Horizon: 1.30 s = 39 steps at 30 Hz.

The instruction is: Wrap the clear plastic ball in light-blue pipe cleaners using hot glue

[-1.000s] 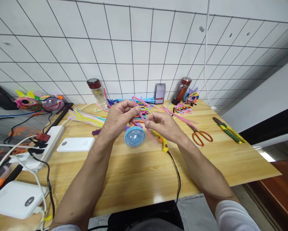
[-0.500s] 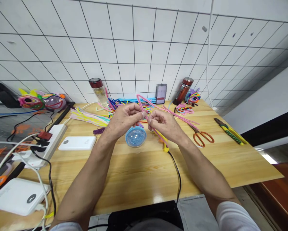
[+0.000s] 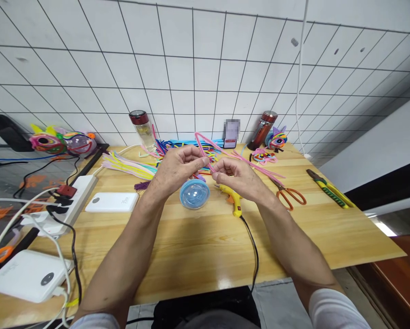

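Over the table, a bent pink pipe cleaner (image 3: 198, 142) rises in a sharp fold between my hands. My left hand (image 3: 183, 168) pinches it between thumb and fingers. The fingertips of my right hand (image 3: 235, 176) are closed at its lower end, thumb against the curled fingers. Just below sits a clear round dome with a blue rim (image 3: 194, 194), bluish inside. A yellow glue gun (image 3: 235, 201) lies under my right hand, its nozzle pointing left. Behind my hands spreads a pile of coloured pipe cleaners (image 3: 170, 145), partly hidden.
Orange-handled scissors (image 3: 291, 197) and green-yellow pliers (image 3: 330, 189) lie at right. A glass bottle (image 3: 142, 130), phone (image 3: 231, 134) and red flask (image 3: 262, 131) stand by the wall. At left are a white power bank (image 3: 112, 202), a power strip (image 3: 83, 187) with cables, and colourful crafted figures (image 3: 63, 140).
The pink strand that hung below my right hand across the glue gun no longer shows there. My right fingers have shifted slightly away from my left hand. The view has moved a little.
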Motion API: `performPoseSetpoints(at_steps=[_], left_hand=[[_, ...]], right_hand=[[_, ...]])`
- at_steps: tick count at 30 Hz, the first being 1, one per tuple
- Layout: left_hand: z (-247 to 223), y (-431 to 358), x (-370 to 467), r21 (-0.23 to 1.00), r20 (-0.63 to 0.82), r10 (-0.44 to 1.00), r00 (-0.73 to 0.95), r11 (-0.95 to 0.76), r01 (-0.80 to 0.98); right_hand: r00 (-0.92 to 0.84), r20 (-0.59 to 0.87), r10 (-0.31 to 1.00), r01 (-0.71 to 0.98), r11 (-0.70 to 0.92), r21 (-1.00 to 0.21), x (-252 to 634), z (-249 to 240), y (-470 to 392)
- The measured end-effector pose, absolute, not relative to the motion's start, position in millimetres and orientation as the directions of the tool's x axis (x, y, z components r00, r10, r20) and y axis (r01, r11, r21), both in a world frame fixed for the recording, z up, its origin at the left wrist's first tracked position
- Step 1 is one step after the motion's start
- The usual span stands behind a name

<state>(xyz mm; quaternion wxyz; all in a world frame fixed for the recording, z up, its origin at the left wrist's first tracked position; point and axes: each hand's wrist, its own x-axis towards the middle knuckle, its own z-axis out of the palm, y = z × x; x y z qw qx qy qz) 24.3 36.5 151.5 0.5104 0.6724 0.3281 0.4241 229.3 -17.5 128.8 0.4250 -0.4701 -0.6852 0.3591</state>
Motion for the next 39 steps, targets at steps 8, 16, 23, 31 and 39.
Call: performPoseSetpoints(at_steps=[8,16,23,31,39], left_hand=[[149.5,38.6,25.5,0.962,0.245,0.868,0.433,-0.274,0.005],[148.3,39.5,24.7,0.944,0.271,0.873,0.405,-0.324,0.066],[147.3,39.7,24.2,0.933,0.272,0.877,0.395,-0.341,0.115],[149.1,37.6,22.9,0.932,0.233,0.875,0.424,-0.325,0.158],[154.3,35.2,23.0,0.955,0.141,0.872,0.469,-0.244,0.167]], right_hand=[[-0.182,0.26,0.948,0.353,0.31,-0.883,227.0,127.7,-16.3],[-0.148,0.338,0.929,0.473,0.367,-0.801,228.7,129.8,-19.4],[-0.169,0.649,0.741,0.742,0.53,-0.411,229.5,129.3,-24.7],[-0.301,0.786,0.54,0.868,0.496,-0.008,245.1,131.0,-19.6],[-0.332,0.85,0.408,0.887,0.442,0.134,249.3,133.1,-12.8]])
